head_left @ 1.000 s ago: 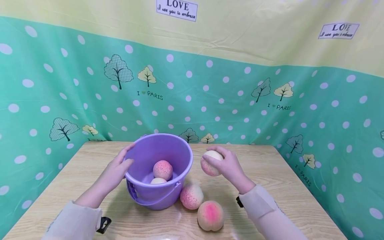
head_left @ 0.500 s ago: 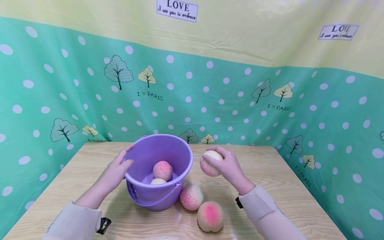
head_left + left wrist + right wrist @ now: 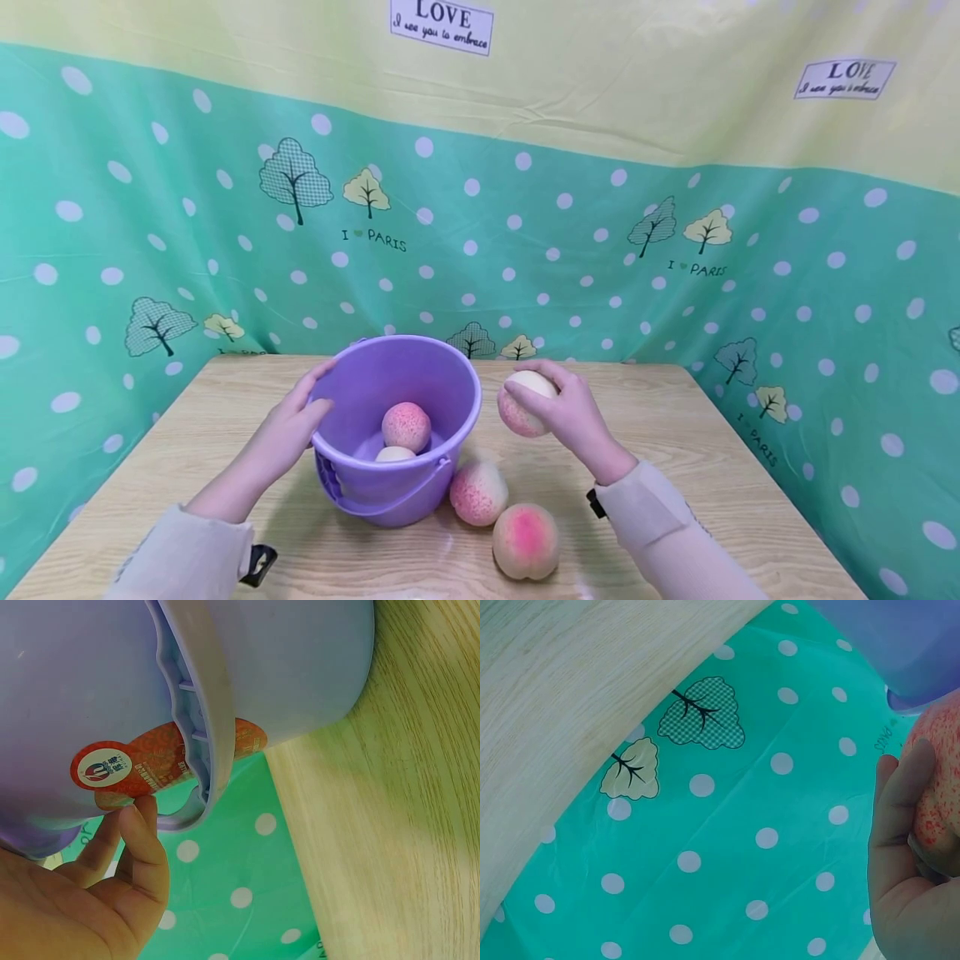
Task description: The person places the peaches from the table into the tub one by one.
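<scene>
A purple bucket [image 3: 393, 487] stands on the table with its open top tilted toward me. My left hand [image 3: 288, 417] holds it at the left rim; in the left wrist view, curled fingers [image 3: 142, 832] touch its outer wall by a red sticker [image 3: 142, 765]. Inside lie a pink speckled peach [image 3: 407, 427] and a paler one [image 3: 395, 453], partly hidden by the front wall. To the right of the bucket, my right hand [image 3: 573, 421] grips a white and pink peach [image 3: 522, 412] above the table, thumb and fingers around it.
Two more peaches sit on the wooden table [image 3: 675, 500]: a white and pink one [image 3: 478, 493] against the bucket's right side, and a tan one with a pink patch [image 3: 527, 542] nearer me. The bucket's handle [image 3: 397, 504] hangs down in front. A dotted green curtain [image 3: 525, 267] encloses the table.
My right hand has drifted very slightly left and up with the peach. The left hand, the bucket and the other peaches have stayed put.
</scene>
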